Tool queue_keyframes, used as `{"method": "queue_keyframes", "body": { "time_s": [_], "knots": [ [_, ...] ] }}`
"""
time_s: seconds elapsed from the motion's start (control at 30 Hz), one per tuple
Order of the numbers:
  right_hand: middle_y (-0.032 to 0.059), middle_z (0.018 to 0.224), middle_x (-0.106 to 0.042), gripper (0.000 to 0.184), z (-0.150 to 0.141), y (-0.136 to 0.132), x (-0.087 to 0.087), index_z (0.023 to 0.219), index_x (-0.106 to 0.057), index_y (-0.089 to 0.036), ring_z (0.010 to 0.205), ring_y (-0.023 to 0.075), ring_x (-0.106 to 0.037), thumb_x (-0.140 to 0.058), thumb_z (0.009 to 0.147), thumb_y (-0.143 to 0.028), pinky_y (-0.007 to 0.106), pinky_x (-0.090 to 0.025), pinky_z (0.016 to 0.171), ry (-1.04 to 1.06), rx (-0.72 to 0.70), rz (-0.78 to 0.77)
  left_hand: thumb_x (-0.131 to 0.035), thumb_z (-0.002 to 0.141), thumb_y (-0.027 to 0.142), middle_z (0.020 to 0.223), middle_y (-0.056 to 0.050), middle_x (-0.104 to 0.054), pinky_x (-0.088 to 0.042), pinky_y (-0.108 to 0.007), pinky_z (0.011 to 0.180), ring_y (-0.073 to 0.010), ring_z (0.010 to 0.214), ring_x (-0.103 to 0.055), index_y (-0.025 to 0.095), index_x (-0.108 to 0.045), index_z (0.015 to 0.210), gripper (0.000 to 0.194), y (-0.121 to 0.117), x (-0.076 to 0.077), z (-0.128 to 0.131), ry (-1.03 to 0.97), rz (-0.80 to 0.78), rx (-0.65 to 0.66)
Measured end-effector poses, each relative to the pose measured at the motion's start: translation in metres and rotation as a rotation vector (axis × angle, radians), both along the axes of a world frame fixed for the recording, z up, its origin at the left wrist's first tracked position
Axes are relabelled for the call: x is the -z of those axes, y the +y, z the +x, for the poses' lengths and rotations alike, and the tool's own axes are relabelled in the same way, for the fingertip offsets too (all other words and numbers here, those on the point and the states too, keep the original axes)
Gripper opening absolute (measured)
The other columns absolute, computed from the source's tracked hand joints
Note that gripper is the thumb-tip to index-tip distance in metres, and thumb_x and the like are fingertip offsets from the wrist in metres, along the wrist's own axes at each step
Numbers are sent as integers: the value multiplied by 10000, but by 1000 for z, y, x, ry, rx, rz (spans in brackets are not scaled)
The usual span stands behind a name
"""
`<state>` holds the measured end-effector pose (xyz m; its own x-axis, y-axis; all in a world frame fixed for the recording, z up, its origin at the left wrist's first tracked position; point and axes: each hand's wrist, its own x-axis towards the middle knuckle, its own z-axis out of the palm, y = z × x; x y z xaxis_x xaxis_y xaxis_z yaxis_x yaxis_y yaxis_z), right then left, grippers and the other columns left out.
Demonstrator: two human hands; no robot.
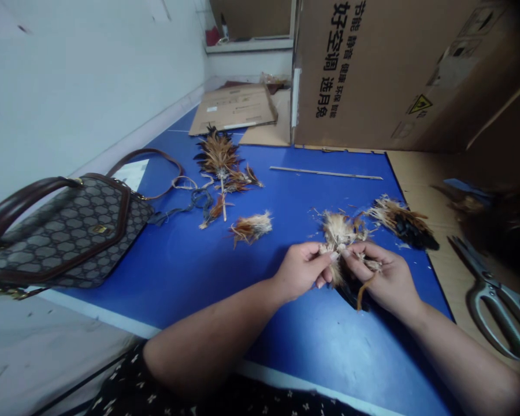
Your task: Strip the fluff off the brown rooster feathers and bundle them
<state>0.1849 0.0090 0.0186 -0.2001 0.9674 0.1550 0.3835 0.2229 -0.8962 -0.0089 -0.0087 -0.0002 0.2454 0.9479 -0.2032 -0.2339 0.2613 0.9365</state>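
Both hands meet over the blue table (190, 271) at a bunch of tan and dark feathers (340, 234). My left hand (301, 268) pinches the pale quill ends of the bunch between thumb and fingers. My right hand (383, 277) is closed round the same bunch, with dark feathers and a brown strand hanging below its palm. Another dark feather bundle (401, 222) lies just beyond my right hand.
A small tan feather tuft (251, 226) and a fan of brown feathers on a stick (220, 162) lie mid-table. A patterned handbag (65, 231) sits at the left edge. Large scissors (491, 289) lie on cardboard at the right. A big carton (398, 69) stands behind, with a thin stick (325, 173) before it.
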Motion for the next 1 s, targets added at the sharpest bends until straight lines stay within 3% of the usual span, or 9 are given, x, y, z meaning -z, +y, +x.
{"method": "queue_keyframes", "body": {
  "time_s": [0.1,0.23,0.3,0.43,0.57,0.8,0.9,1.0],
  "knots": [
    [42,782,-751,301,-1,0,-2,903,-790,-200,699,184,-689,-767,914,-500,281,-563,684,22,-23,-35,-752,914,492,616,-4,-642,-358,-208,431,-66,434,-496,117,-684,901,381,-1,2,1,-34,11,14],
    [48,770,-764,352,-2,-2,-3,897,-780,-198,684,194,-705,-762,916,-549,301,-589,707,107,-90,-167,-780,904,506,613,0,-645,-393,-223,449,-78,437,-514,69,-732,1192,526,-1,4,1,-86,44,39],
    [50,747,-760,384,-3,-3,-1,876,-760,-199,669,200,-705,-763,907,-582,305,-590,683,155,-106,-230,-795,896,510,619,-5,-647,-395,-225,453,-76,441,-515,59,-734,1234,567,-1,3,1,-108,40,44],
    [47,715,-747,419,-2,-3,5,857,-740,-201,620,188,-675,-785,878,-617,291,-565,617,171,-85,-263,-824,874,492,608,-10,-638,-381,-221,445,-78,452,-511,52,-753,1154,527,0,1,1,-181,10,49],
    [37,757,-746,379,-2,-1,7,891,-756,-199,641,164,-659,-841,844,-565,258,-546,617,158,-50,-195,-843,853,469,597,-11,-634,-369,-212,431,-83,458,-513,79,-726,1009,436,1,1,1,-255,-22,38],
    [63,932,-803,371,-4,-3,1,1122,-813,-222,744,175,-710,-845,860,-484,275,-585,691,167,-37,-167,-819,864,504,605,-7,-629,-346,-201,424,-74,455,-496,121,-668,918,416,2,3,-1,-249,-34,24],
    [63,999,-821,289,-4,-5,0,1068,-842,-248,829,192,-744,-831,878,-465,303,-606,787,158,-4,-110,-809,873,504,605,-5,-625,-354,-206,434,-75,457,-492,122,-663,909,410,2,4,0,-230,-31,33],
    [45,912,-812,239,-3,-6,-1,985,-847,-247,776,180,-733,-820,887,-463,302,-600,769,142,20,-64,-802,873,506,600,-4,-625,-355,-209,440,-75,454,-491,127,-654,889,407,1,4,1,-202,-31,44]
  ]
}}
